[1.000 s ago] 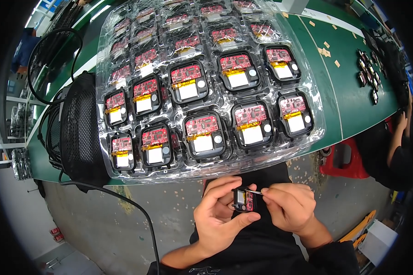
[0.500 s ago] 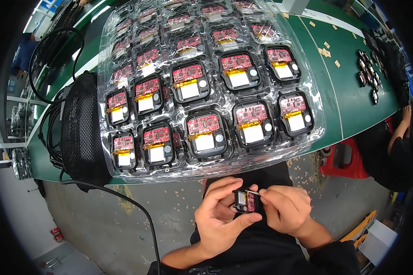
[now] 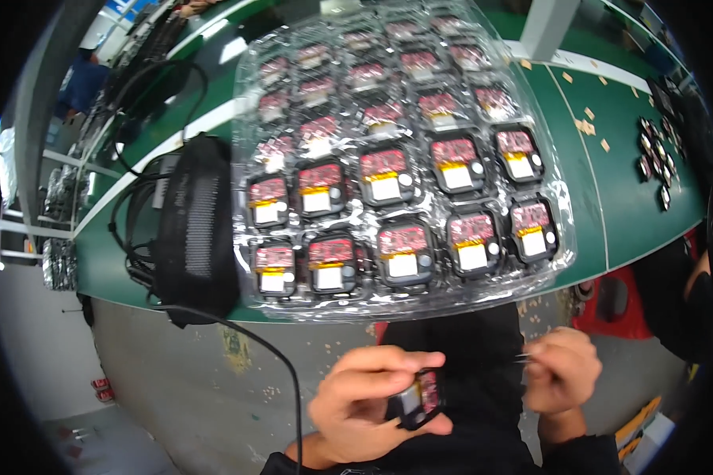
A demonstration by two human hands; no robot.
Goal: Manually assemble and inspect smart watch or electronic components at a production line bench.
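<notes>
My left hand grips a small black device housing by its edges, tilted, over my lap. A red circuit board and a pale block show inside it, blurred. To the right and apart from the housing, my right hand pinches a thin metal tool. Its slim tip points left, and the fingers hide the rest. Beyond my hands, a clear plastic tray holds rows of similar black housings, each with a red board, yellow tape and a white block.
The tray lies on a green table near its front edge. A black mesh bag stands left of it, and a black cable hangs down beside my left arm. Small dark parts lie at far right, near another person and a red stool.
My right hand has drawn the thin metal tool away from the housing to the right. My left hand has lowered and tilted the housing. The whole view has shifted.
</notes>
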